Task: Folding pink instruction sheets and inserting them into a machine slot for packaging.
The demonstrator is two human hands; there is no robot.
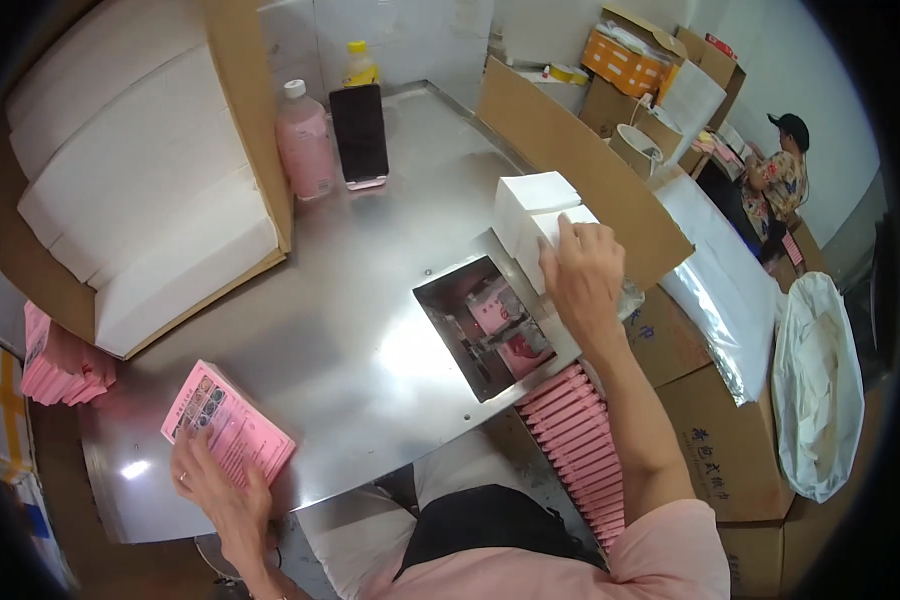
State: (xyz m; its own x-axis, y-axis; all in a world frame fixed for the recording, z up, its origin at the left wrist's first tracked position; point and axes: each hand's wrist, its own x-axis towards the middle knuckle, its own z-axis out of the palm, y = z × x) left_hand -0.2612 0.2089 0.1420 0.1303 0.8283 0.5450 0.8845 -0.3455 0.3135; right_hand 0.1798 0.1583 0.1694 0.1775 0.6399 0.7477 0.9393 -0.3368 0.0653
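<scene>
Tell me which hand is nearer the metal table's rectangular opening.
Right: the right hand touches the white stack beside the opening; the left hand is farther left, on the pink stack.

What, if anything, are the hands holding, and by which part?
Left hand on the near-left part of a pink rectangular paper stack, right hand on top of a white paper block; whether either grips cannot be told.

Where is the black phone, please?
In the head view, the black phone stands upper left on the metal table, just right of the pink bottle.

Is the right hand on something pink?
No, the right hand is on the white stack, while the left hand is on a pink stack.
</scene>
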